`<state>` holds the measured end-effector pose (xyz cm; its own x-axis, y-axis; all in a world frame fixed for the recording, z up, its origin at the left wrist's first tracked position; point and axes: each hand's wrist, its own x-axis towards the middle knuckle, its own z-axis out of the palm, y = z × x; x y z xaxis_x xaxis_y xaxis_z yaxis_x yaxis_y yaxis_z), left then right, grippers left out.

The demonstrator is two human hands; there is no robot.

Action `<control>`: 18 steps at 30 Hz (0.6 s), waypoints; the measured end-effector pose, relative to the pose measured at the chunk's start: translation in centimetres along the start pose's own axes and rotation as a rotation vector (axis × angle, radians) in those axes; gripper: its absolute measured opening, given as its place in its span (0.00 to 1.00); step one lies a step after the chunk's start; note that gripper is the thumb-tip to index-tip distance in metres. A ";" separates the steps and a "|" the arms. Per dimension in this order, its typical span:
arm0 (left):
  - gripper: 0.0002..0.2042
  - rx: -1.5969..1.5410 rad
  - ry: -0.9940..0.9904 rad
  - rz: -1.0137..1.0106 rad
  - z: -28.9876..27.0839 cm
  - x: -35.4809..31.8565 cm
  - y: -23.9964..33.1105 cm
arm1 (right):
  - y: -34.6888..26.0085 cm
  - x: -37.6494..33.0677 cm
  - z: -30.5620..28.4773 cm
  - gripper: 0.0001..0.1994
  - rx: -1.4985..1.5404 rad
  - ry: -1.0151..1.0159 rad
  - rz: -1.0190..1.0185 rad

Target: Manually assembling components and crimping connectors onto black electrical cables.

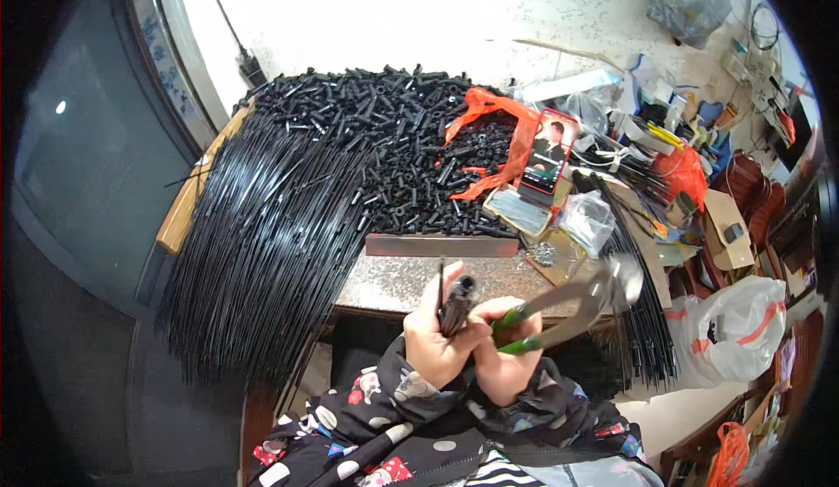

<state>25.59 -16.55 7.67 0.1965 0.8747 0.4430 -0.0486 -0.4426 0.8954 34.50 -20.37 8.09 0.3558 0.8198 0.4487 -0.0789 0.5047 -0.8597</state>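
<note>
My left hand (430, 347) is closed around a short black tubular plastic part (457, 302), its open round end facing up. A thin dark rod stands up beside that part, at my fingers. My right hand (507, 369) grips a pair of pliers (568, 316) by its green handles, and its fingers touch or nearly touch the left hand's. The metal end of the pliers points to the right and is smeared by motion. Both hands are above the near edge of the table (411, 284).
A heap of black plastic parts (384, 128) covers the far table. Long thin black rods (262, 242) hang over its left front edge, more (647, 321) at right. A dark bar (441, 245), a phone (551, 150), a box of pins (520, 210) and red bag (507, 128) lie nearby.
</note>
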 end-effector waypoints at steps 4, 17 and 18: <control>0.33 -0.450 -0.167 -0.188 -1.2 -0.1 0.5 | 1.9 0.4 -1.0 0.14 -0.058 -0.252 -0.174; 0.24 -0.359 -0.148 -0.164 -6.9 3.6 -0.1 | -2.5 0.7 -5.9 0.13 -0.177 -0.863 0.923; 0.24 -0.169 -0.209 -0.178 -6.5 2.9 -0.7 | -3.4 0.7 -5.0 0.13 -0.190 -0.888 0.832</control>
<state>19.84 -12.41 8.65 0.4124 0.8684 0.2754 -0.1538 -0.2316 0.9606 39.69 -22.89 10.08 -0.5008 0.8097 -0.3057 0.1842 -0.2454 -0.9518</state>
